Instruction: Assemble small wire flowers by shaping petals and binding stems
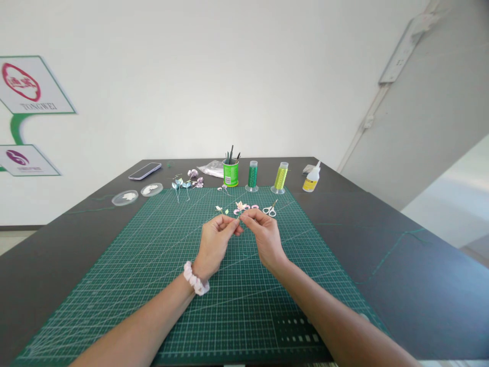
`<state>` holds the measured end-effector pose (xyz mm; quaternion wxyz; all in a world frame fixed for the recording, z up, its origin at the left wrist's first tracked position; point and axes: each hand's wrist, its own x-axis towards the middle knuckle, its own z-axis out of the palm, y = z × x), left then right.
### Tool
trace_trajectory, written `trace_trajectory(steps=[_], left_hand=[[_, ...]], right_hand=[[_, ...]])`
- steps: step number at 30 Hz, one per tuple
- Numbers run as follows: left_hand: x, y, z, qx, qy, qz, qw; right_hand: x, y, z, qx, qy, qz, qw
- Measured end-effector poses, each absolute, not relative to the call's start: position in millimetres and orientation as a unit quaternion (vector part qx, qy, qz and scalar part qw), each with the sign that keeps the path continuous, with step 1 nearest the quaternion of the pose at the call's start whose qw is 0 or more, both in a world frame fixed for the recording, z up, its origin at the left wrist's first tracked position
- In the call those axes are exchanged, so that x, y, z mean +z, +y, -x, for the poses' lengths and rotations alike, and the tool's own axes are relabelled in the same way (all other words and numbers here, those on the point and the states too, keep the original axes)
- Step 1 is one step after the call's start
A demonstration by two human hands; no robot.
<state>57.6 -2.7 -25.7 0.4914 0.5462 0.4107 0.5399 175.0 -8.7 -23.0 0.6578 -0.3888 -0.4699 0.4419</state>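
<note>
My left hand (218, 242) and my right hand (265, 237) meet above the green cutting mat (153, 285), fingertips pinched close together. Between them is a thin greenish stem (239, 218), mostly hidden by the fingers. Just beyond the fingertips are small pink flowers (255, 207) and a pale peach flower (241, 205); whether any of these joins the stem, I cannot tell. A small white-and-green sprig (219, 208) lies left of them. White-handled scissors (269, 210) rest on the mat to the right of my right hand.
Along the back stand a green pot of tools (231, 173), a dark green thread spool (252, 176), a yellow-green spool (280, 178) and a glue bottle (311, 178). Blue leaf sprigs (181, 185), purple flowers (193, 174), shallow dishes (125, 198) and a phone (145, 171) lie at left.
</note>
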Motion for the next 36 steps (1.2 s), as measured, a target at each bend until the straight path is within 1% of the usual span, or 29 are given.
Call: trace_trajectory(steps=[36], left_hand=[[-26.1, -1.6, -59.1, 0.557, 0.362, -0.488, 0.567]], right_hand=[[-28.7, -7.3, -176.4, 0.442, -0.464, 0.386, 0.664]])
